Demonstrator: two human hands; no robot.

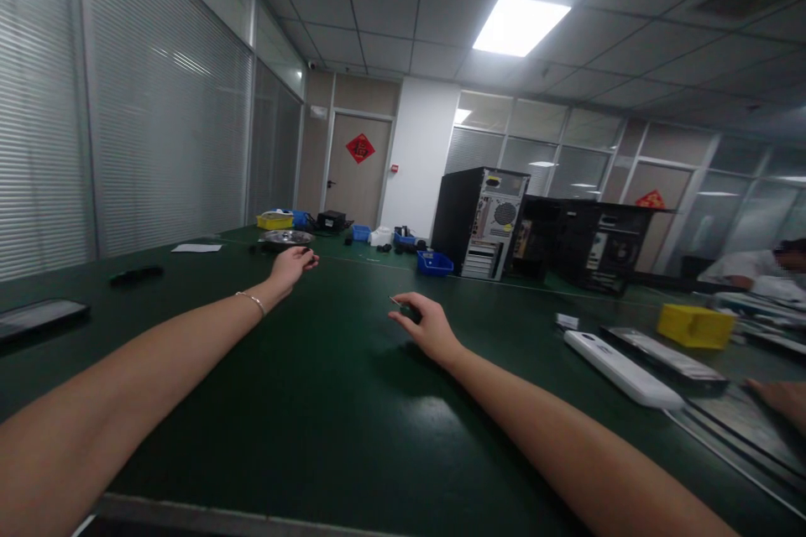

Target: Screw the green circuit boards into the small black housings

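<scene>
My left hand [293,268] reaches over the green table, a bracelet [250,299] on its wrist. Its fingers are pinched together, and whatever is between them is too small and dark to make out. Just beyond it is a shiny round metal dish [285,237]. Held above the middle of the table, my right hand [431,325] is closed on what looks like a small screwdriver [410,313]. The thin metal tip points left, and fingers hide part of the dark handle.
Black computer cases [463,222] stand at the back right, beside a blue bin [434,263]. On the right lie a white power strip [620,367], cables and a yellow box [696,325]. Another person's hand [781,399] rests at the right edge. A phone [44,319] lies left.
</scene>
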